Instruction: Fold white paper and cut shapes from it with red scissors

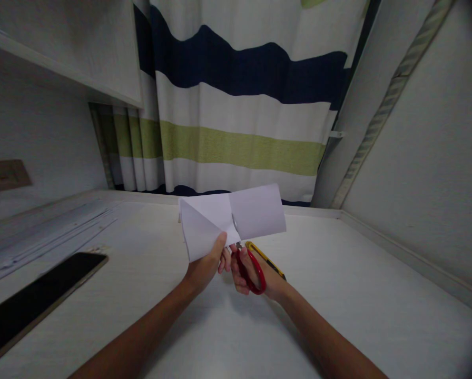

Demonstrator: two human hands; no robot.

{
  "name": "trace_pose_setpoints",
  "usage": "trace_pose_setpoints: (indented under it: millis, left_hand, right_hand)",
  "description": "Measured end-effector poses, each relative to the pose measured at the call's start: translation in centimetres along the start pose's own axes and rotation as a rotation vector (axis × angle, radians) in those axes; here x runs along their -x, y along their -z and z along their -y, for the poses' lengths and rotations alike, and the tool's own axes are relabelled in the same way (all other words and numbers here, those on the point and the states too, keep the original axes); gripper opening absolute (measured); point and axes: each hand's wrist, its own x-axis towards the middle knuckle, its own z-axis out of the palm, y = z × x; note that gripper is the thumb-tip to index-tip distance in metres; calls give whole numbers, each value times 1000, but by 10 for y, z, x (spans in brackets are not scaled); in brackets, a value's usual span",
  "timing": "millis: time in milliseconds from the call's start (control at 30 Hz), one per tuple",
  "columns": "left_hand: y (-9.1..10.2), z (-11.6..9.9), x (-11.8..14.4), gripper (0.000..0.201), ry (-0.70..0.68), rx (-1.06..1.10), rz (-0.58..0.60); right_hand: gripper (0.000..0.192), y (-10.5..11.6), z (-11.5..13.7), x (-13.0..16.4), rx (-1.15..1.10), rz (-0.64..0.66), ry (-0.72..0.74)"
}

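Observation:
A white sheet of paper (258,211) with folds in it is held up above the table. My left hand (211,259) is closed on its lower edge, thumb on top and fingers beneath. My right hand (247,271) grips a pair of scissors (262,281) by its red handles. The scissor blades reach into the paper near its middle crease, and part of them is hidden by it. Just behind my right hand lies a yellow and black utility knife (266,260) on the table, partly covered by that hand.
A black phone-like slab (42,305) lies at the left on the white table (358,316). Several paper sheets (68,234) are behind it. A striped curtain (239,116) hangs at the back, with a wall (425,184) on the right and a cabinet (70,52) overhead at left.

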Motion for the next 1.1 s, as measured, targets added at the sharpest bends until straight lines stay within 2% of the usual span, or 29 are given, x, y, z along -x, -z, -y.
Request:
trace_pose_setpoints:
  millis: [600,1000,1100]
  left_hand:
    - [0,-3,2,40,0,22,20]
    - [1,3,1,45,-11,-6,25]
    - [2,6,1,44,-27,-38,-6]
  right_hand:
    - [45,-1,8,4,243,-4,28]
    - [43,-1,10,4,280,-47,9]
    - [41,-1,13,4,287,-74,22]
